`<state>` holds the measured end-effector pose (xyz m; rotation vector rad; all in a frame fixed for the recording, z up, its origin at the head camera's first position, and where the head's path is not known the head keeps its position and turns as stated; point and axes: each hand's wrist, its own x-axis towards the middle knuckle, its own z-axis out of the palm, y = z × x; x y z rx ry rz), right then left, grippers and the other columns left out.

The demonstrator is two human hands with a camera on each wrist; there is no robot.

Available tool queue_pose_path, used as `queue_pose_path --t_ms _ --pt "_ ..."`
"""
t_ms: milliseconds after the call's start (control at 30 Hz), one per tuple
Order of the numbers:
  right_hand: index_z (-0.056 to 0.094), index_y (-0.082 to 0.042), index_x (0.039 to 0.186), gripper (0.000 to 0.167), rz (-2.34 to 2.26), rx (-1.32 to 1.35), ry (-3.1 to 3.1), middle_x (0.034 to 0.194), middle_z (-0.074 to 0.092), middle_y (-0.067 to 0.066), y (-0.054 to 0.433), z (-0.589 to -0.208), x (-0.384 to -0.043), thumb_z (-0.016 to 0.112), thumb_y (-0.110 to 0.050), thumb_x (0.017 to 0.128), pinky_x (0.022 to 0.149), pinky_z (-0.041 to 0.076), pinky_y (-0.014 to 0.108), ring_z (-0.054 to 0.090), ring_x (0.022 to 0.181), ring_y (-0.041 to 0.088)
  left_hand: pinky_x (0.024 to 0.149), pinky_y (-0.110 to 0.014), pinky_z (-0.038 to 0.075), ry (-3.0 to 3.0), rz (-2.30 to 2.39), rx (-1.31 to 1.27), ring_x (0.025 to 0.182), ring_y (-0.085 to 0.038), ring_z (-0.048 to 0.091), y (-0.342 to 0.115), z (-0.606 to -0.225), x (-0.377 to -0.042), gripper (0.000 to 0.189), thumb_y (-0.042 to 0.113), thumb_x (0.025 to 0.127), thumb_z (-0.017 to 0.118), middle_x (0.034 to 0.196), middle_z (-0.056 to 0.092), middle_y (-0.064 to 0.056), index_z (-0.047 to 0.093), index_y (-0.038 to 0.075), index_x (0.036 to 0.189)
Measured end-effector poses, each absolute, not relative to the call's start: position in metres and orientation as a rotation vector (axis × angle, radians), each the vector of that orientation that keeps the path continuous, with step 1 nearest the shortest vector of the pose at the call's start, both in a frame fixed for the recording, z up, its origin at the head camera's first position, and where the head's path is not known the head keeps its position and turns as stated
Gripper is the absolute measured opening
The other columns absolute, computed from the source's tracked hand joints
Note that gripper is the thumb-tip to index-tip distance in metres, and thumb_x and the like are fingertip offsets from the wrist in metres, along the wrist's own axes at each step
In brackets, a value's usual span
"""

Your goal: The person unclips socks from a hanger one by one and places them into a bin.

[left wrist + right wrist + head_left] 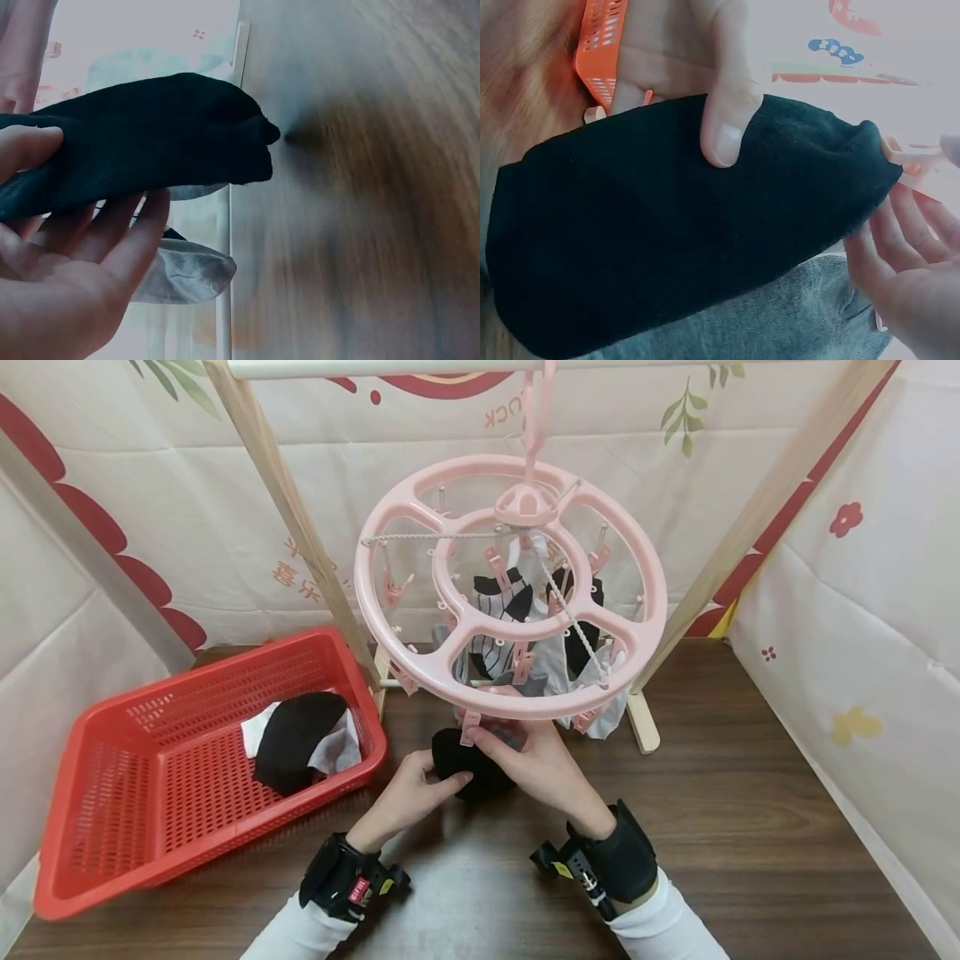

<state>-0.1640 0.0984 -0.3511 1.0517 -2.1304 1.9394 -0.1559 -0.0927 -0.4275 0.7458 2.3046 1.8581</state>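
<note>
A black sock [480, 777] hangs below the front rim of a pink round sock hanger [480, 697]. My left hand [411, 795] holds it, the thumb [727, 135] on the near side and fingers behind, as the left wrist view also shows. At the sock's narrow end, my right hand [546, 774] pinches a pink clip [470, 727], which meets the sock's edge in the right wrist view. Whether the clip has bitten onto the fabric I cannot tell. Behind the black sock hangs a grey sock [772, 311].
A red basket [198, 843] at the left holds black, white and grey socks. Striped socks [498, 618] and other socks hang from the far side of the hanger. A wooden frame [288, 502] with a white top bar [360, 368] carries the hanger over the brown table [735, 827].
</note>
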Motion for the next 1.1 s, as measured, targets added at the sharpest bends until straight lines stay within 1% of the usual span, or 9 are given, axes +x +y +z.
queue_pose_path --t_ms 67,167,267,467,600,700,833,1000,1100 --pt "0.056 -0.001 0.109 0.021 2.0 1.022 -2.115 0.107 0.065 0.015 0.099 -0.351 -0.162 0.06 0.008 0.09 0.088 0.049 0.036 0.063 0.098 0.027 0.077 -0.028 0.051 2.315 1.85 0.769 0.088 -0.012 0.058 -0.092 -0.428 -0.155 0.022 -0.001 0.087 0.066 0.103 0.067 -0.012 0.067 -0.003 0.109" --pt "0.052 0.003 0.12 0.032 2.113 0.967 -2.078 0.109 0.063 0.022 0.099 -0.352 -0.16 0.06 0.009 0.09 0.087 0.05 0.037 0.062 0.1 0.035 0.078 -0.028 0.051 2.332 1.82 0.794 0.089 -0.011 0.058 -0.089 -0.429 -0.155 0.02 -0.001 0.089 0.064 0.103 0.068 -0.011 0.067 -0.003 0.108" --pt "0.048 0.005 0.128 0.039 2.166 0.915 -2.051 0.109 0.062 0.025 0.099 -0.353 -0.158 0.059 0.007 0.091 0.085 0.051 0.037 0.062 0.101 0.04 0.077 -0.028 0.051 2.365 1.779 0.796 0.086 -0.01 0.058 -0.087 -0.43 -0.154 0.018 0.001 0.09 0.064 0.1 0.068 -0.009 0.068 -0.002 0.107" --pt "0.05 0.007 0.128 0.037 2.132 0.926 -1.987 0.104 0.063 0.027 0.1 -0.356 -0.157 0.057 0.009 0.091 0.079 0.053 0.034 0.066 0.095 0.029 0.072 -0.027 0.05 2.443 1.709 0.789 0.08 -0.008 0.057 -0.084 -0.431 -0.15 0.012 0.004 0.09 0.065 0.09 0.069 -0.004 0.07 0.0 0.1" --pt "0.052 0.005 0.128 0.039 2.053 0.95 -1.973 0.104 0.066 0.024 0.101 -0.357 -0.158 0.058 0.011 0.09 0.077 0.053 0.032 0.066 0.096 0.03 0.074 -0.028 0.05 2.448 1.692 0.768 0.083 -0.007 0.059 -0.084 -0.43 -0.149 0.012 0.007 0.091 0.065 0.091 0.07 -0.004 0.07 0.001 0.1" --pt "0.055 0.004 0.125 0.036 1.977 0.93 -1.986 0.101 0.068 0.02 0.102 -0.357 -0.158 0.059 0.011 0.09 0.075 0.051 0.029 0.066 0.088 0.027 0.077 -0.029 0.049 2.433 1.679 0.756 0.086 -0.009 0.059 -0.084 -0.429 -0.149 0.013 0.007 0.092 0.064 0.092 0.07 -0.004 0.07 0.002 0.102" --pt "0.056 0.003 0.124 0.034 1.933 0.901 -1.982 0.095 0.067 0.017 0.102 -0.358 -0.158 0.057 0.011 0.091 0.069 0.047 0.027 0.06 0.077 0.023 0.078 -0.029 0.049 2.433 1.659 0.766 0.087 -0.009 0.06 -0.085 -0.429 -0.149 0.012 0.007 0.092 0.063 0.093 0.069 -0.004 0.071 0.002 0.101" --pt "0.056 0.002 0.124 0.032 1.956 0.89 -1.955 0.093 0.068 0.01 0.103 -0.36 -0.158 0.055 0.009 0.092 0.063 0.045 0.027 0.059 0.076 0.019 0.076 -0.029 0.049 2.467 1.632 0.757 0.086 -0.008 0.059 -0.088 -0.43 -0.147 0.011 0.006 0.092 0.063 0.091 0.069 -0.003 0.071 0.003 0.099" --pt "0.056 0.003 0.123 0.03 1.971 0.879 -1.951 0.092 0.068 0.013 0.104 -0.362 -0.158 0.055 0.009 0.093 0.062 0.046 0.026 0.059 0.074 0.019 0.076 -0.028 0.049 2.47 1.637 0.734 0.086 -0.008 0.059 -0.091 -0.43 -0.147 0.012 0.006 0.092 0.062 0.092 0.069 -0.004 0.07 0.002 0.1"
